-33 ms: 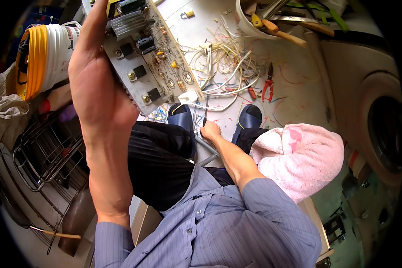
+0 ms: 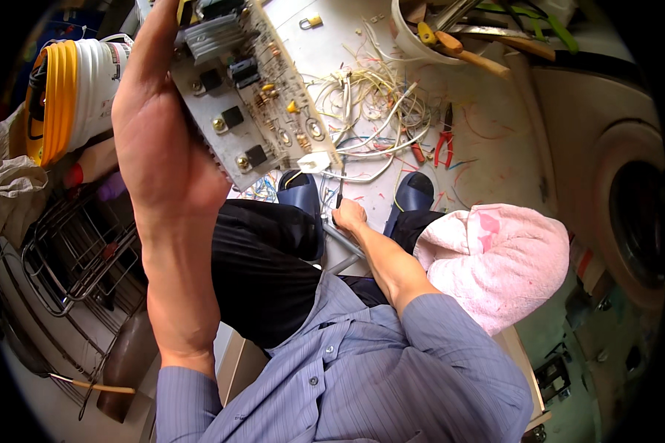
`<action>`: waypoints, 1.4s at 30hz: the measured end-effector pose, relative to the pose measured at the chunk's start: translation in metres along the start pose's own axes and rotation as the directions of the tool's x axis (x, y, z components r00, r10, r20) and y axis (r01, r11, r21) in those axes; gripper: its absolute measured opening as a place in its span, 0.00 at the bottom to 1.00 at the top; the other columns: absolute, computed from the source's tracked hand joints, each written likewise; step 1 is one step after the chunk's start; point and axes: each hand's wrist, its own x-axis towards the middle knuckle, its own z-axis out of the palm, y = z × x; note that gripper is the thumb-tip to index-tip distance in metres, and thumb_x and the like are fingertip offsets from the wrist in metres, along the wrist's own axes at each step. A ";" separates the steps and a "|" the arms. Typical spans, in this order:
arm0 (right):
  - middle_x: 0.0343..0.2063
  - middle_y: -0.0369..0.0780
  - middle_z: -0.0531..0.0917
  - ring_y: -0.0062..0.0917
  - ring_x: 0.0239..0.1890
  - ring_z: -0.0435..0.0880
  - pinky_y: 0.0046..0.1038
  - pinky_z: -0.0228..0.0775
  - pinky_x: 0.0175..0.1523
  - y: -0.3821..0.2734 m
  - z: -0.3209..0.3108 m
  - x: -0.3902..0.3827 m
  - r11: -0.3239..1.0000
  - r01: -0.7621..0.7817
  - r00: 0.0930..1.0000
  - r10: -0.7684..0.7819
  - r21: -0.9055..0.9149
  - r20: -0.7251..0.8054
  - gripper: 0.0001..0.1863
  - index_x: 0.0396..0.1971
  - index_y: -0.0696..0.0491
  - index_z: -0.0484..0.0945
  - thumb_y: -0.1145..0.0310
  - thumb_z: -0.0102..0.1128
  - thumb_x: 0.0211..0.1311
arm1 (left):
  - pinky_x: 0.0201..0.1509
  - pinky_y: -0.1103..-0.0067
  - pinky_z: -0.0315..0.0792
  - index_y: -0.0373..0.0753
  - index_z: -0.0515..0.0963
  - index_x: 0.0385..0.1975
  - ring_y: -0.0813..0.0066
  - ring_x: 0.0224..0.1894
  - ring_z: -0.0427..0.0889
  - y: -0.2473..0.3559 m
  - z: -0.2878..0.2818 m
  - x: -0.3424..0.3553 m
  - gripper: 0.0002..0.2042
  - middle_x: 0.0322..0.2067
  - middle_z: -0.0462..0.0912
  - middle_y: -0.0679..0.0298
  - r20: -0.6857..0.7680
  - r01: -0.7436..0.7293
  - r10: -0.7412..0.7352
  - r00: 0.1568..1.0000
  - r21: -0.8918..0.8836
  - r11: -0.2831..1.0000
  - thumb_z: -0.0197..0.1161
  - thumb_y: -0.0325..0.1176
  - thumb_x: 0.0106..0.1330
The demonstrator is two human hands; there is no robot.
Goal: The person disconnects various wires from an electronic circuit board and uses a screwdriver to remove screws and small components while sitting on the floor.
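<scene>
My left hand (image 2: 159, 140) is closed on a circuit board (image 2: 270, 96) with metal heat sinks, black components, yellow capacitors and resistors, held raised at the upper left of centre. A white connector (image 2: 314, 162) shows at the board's lower corner. Lower down, between my feet, my right hand (image 2: 351, 215) is closed on the black handle of a thin tool (image 2: 339, 198), probably a screwdriver, whose shaft points away from me. Beyond it lies a tangle of white and coloured wires (image 2: 380, 103) with red-handled pliers (image 2: 442, 144) beside them. A grey tube (image 2: 341, 240) runs below my right hand.
A pink towel (image 2: 495, 266) covers my right knee. At left stand a yellow-and-white bucket (image 2: 89, 92) and wire racks (image 2: 70, 251). A white tub (image 2: 406, 40) of tools is at upper right, beside a white appliance (image 2: 569, 133) with a round door. A small padlock (image 2: 312, 23) lies on the floor.
The circuit board in my left hand has shifted very slightly. Otherwise nothing has visibly changed.
</scene>
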 end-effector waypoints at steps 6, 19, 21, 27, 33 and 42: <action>0.39 0.59 0.86 0.55 0.46 0.86 0.46 0.77 0.55 0.019 -0.026 -0.004 0.998 0.055 0.998 -0.055 0.006 0.022 0.24 0.37 0.61 0.86 0.54 0.58 0.53 | 0.49 0.67 0.85 0.34 0.77 0.56 0.67 0.44 0.88 -0.005 -0.004 0.027 0.17 0.43 0.87 0.57 0.045 -0.082 0.090 0.995 -0.153 0.985 0.48 0.39 0.80; 0.33 0.55 0.85 0.53 0.38 0.86 0.50 0.79 0.43 0.004 -0.238 -0.184 0.724 0.329 0.829 -0.528 -0.606 -0.182 0.11 0.30 0.57 0.84 0.67 0.58 0.52 | 0.43 0.67 0.81 0.38 0.78 0.52 0.69 0.37 0.86 -0.047 0.027 0.028 0.24 0.38 0.87 0.58 0.210 0.276 -0.237 0.949 -0.184 0.943 0.44 0.52 0.78; 0.35 0.52 0.83 0.51 0.37 0.85 0.47 0.79 0.42 0.008 -0.265 -0.235 0.717 0.325 0.726 -0.607 -0.616 -0.323 0.09 0.35 0.55 0.82 0.70 0.57 0.56 | 0.43 0.67 0.81 0.38 0.78 0.52 0.68 0.36 0.85 -0.064 0.044 0.021 0.24 0.37 0.87 0.58 0.160 0.303 -0.279 0.947 -0.154 0.940 0.44 0.52 0.78; 0.28 0.39 0.84 0.25 0.30 0.82 0.28 0.74 0.38 0.030 -0.315 -0.378 0.756 0.651 0.331 -0.369 -0.073 -0.868 0.10 0.40 0.57 0.83 0.73 0.68 0.59 | 0.42 0.65 0.83 0.39 0.79 0.49 0.64 0.33 0.86 -0.110 0.044 0.004 0.29 0.34 0.86 0.59 0.194 0.441 -0.402 0.895 -0.243 0.864 0.43 0.60 0.77; 0.24 0.32 0.80 0.13 0.22 0.74 0.17 0.65 0.28 0.094 -0.287 -0.378 0.349 0.823 0.521 -0.149 0.448 -0.841 0.04 0.36 0.58 0.82 0.76 0.66 0.63 | 0.41 0.66 0.85 0.40 0.79 0.50 0.65 0.36 0.87 -0.167 0.062 -0.033 0.26 0.38 0.87 0.60 0.230 0.516 -0.463 0.856 -0.336 0.788 0.42 0.57 0.80; 0.24 0.33 0.80 0.15 0.22 0.75 0.19 0.65 0.27 0.106 -0.260 -0.393 0.488 0.776 0.563 -0.248 0.401 -0.788 0.02 0.34 0.59 0.83 0.79 0.65 0.61 | 0.49 0.60 0.85 0.36 0.76 0.59 0.59 0.45 0.88 -0.222 0.049 -0.062 0.31 0.50 0.86 0.52 0.312 0.670 -0.596 0.740 -0.425 0.609 0.39 0.58 0.80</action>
